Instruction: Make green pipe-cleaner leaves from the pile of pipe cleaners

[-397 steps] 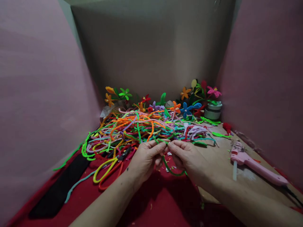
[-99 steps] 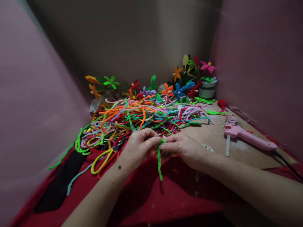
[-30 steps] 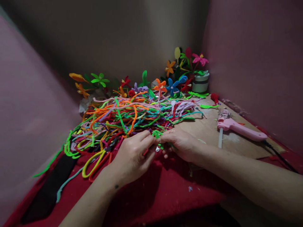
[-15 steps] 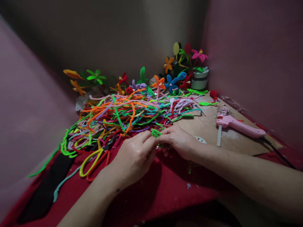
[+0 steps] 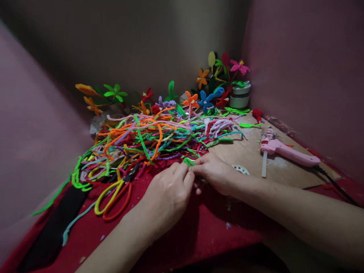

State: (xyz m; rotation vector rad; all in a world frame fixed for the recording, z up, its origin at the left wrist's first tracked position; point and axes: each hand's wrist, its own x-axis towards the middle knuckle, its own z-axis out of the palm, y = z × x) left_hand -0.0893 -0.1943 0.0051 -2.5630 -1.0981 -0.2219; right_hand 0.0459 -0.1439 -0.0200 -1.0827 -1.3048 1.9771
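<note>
My left hand [image 5: 169, 191] and my right hand [image 5: 217, 172] meet in the middle, just in front of a heap of coloured pipe cleaners [image 5: 148, 136]. Between their pinched fingertips is a green pipe cleaner piece [image 5: 188, 162], bent into small loops. Both hands are closed on it, and my fingers hide most of its lower part. A white disc with holes [image 5: 240, 169] lies partly behind my right wrist.
Scissors with yellow and red handles [image 5: 118, 203] lie left of my hands. On the right, a pink glue gun [image 5: 287, 151] rests on a brown board [image 5: 227, 153]. Pipe cleaner flowers [image 5: 206, 100] and a white pot [image 5: 240, 96] stand along the back.
My left hand has shifted slightly right and turned, covering more of the green piece. Both hands stay pinched together on it.
</note>
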